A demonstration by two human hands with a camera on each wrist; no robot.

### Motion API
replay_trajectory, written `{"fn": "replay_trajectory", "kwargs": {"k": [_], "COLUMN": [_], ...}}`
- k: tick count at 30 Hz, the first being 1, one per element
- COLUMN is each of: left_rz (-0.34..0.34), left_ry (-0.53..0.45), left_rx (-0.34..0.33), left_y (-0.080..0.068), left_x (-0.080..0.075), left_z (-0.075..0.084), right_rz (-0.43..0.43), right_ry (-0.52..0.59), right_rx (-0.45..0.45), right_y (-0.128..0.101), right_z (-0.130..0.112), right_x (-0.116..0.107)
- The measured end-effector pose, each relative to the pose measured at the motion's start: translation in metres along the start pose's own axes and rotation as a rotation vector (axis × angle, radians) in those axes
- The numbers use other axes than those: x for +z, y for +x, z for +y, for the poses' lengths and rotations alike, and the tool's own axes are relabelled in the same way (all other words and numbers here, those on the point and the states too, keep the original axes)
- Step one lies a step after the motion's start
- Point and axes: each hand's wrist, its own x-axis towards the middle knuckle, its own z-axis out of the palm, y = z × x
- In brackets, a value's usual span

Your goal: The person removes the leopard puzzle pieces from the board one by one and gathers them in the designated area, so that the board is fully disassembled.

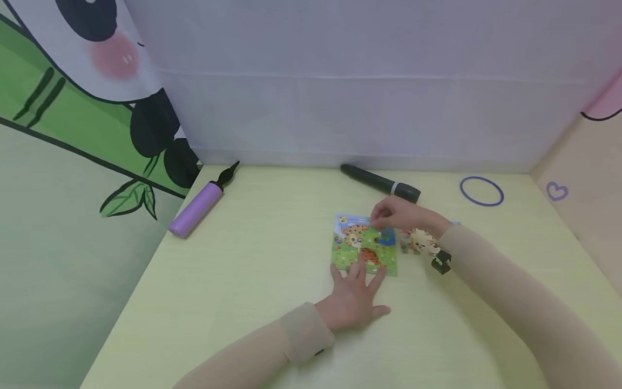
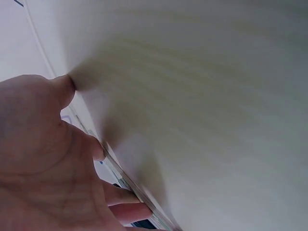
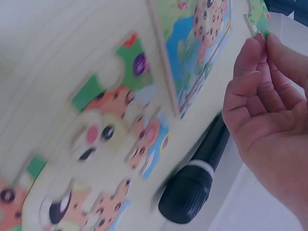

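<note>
- Two hands work at a small animal puzzle board near the middle of the pale yellow table.
- Left hand lies flat, fingers spread and straight, with its fingertips pressing on the near edge of the board; the left wrist view shows the fingers reaching over that edge.
- Right hand hovers over the far side of the board and pinches a puzzle piece between thumb and fingertips; the right wrist view shows the piece's green edge held just above the picture.
- Judging from this, the step goes best if the flat hand steadies the board while the piece is turned to match the picture, lowered level into its gap, and pressed only once the edges line up.
- Loose pieces lie in a heap just right of the board, under the right wrist, some overlapping.
- Board acts as a shallow tray: part of the spotted animal picture already sits inside it; which gaps are open I cannot tell.
- Farther back lie a black marker, a purple hand pump at the left and a purple ring at the right.
</note>
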Motion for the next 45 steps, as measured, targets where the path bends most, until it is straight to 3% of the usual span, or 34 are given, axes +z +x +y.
{"fn": "replay_trajectory", "kwargs": {"k": [3, 15, 24, 45], "left_rz": [0.004, 0.011, 0.018, 0.037], "left_ry": [0.034, 0.018, 0.032, 0.047], "left_rx": [-0.003, -0.007, -0.006, 0.004], "left_y": [0.001, 0.001, 0.007, 0.006], "left_x": [0.001, 0.000, 0.005, 0.004], "left_z": [0.000, 0.001, 0.000, 0.000], "right_rz": [-0.004, -0.058, -0.083, -0.034], "right_ry": [-0.019, -0.096, -0.119, -0.197], "right_rx": [0.023, 0.035, 0.111, 0.114], "right_y": [-0.011, -0.051, -0.077, -0.083], "right_z": [0.004, 0.027, 0.035, 0.037], "right_x": [-0.005, -0.011, -0.011, -0.002]}}
